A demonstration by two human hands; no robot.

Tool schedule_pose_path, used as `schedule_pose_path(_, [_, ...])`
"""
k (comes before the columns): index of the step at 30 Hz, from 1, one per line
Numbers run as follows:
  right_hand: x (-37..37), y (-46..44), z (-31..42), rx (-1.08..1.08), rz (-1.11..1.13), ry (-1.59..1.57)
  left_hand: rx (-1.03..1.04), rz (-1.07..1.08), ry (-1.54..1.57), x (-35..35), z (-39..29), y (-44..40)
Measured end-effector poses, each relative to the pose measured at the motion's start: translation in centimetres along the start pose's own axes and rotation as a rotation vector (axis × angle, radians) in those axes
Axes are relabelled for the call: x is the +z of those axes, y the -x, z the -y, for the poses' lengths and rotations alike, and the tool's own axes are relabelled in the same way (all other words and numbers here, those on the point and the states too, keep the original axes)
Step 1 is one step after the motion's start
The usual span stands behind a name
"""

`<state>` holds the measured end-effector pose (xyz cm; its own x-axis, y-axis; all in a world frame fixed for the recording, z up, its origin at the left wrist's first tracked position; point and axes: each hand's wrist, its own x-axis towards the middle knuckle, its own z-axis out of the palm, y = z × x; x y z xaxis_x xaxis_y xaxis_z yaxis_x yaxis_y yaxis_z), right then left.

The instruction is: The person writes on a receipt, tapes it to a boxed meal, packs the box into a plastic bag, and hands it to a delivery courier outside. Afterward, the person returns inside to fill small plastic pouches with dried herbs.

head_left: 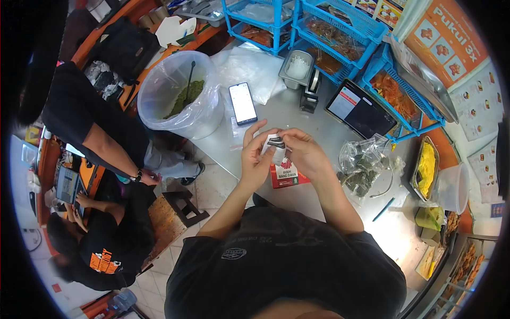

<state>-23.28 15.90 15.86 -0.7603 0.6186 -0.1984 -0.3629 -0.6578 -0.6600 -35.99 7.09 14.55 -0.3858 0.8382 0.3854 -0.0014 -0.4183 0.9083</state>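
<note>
- the left hand (256,160) has its fingers closed around a small white paper (275,141) with black print, the thumb pressing on its face.
- the right hand (307,153) grips the paper's right side between thumb and fingers; its fingertips are partly hidden.
- the paper is held up in front of the person's chest, over the metal table (325,125).
- a red and white packet (287,176) shows just below the paper; i cannot tell whether it touches the hands.
- a phone (243,104) with a lit screen lies beyond the left hand, near a plastic-lined bucket (206,125) of green food (187,100).
- a tablet (360,108) stands beyond the right hand.
- a clear bag (362,166) with dark green contents lies to the right, near a blue pen (383,209).
</note>
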Motion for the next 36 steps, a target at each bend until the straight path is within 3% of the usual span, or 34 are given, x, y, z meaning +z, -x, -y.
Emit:
schedule_pose_path(5, [0.1,0.3,-1.0,-0.193,-0.176,0.197,-0.049,-0.023,-0.044,1.1,-1.0,1.0])
schedule_pose_path(8, [0.3,0.5,-1.4,-0.298,-0.235,0.387,-0.36,0.03,0.176,1.4,-0.7,1.2])
schedule_pose_path(10, [0.3,0.2,-1.4,-0.397,-0.235,0.554,-0.399,0.033,0.2,1.0,0.6,1.6])
schedule_pose_path(13, [-2.9,-3.3,-1.7,-0.736,-0.374,0.906,-0.445,0.006,0.195,0.0,1.1,1.6])
schedule_pose_path(15, [-11.2,-9.3,-1.6,-0.428,-0.67,0.721,-0.443,-0.05,0.164,-0.9,1.5,1.9])
schedule_pose_path(17, [-15.1,-11.9,0.3,-0.364,-0.988,1.177,-0.425,-0.107,0.125,-1.5,1.4,2.1])
schedule_pose_path(20, [-19.2,-15.4,1.6,-0.371,-0.795,0.987,-0.434,-0.16,0.145,-2.5,1.4,2.7])
schedule_pose_path(23, [-20.5,-17.8,1.4,-0.365,-0.901,0.863,-0.436,-0.205,0.133,-3.1,1.6,3.1])
schedule_pose_path(26, [-17.9,-15.7,2.7,-0.271,-0.727,0.49,-0.456,-0.245,0.121,-3.4,1.3,3.3])
schedule_pose_path(29, [-20.5,-14.8,-0.8,-0.674,-0.761,1.039,-0.499,-0.279,0.122,-3.3,1.1,3.3])
schedule_pose_path(32, [-18.6,-13.3,-0.7,-0.771,-0.893,1.375,-0.507,-0.211,0.078,-2.9,1.6,3.3])
schedule_pose_path(36, [-16.7,-12.8,1.1,-0.573,-0.937,1.586,-0.326,-0.21,0.048,-1.5,0.7,2.6])
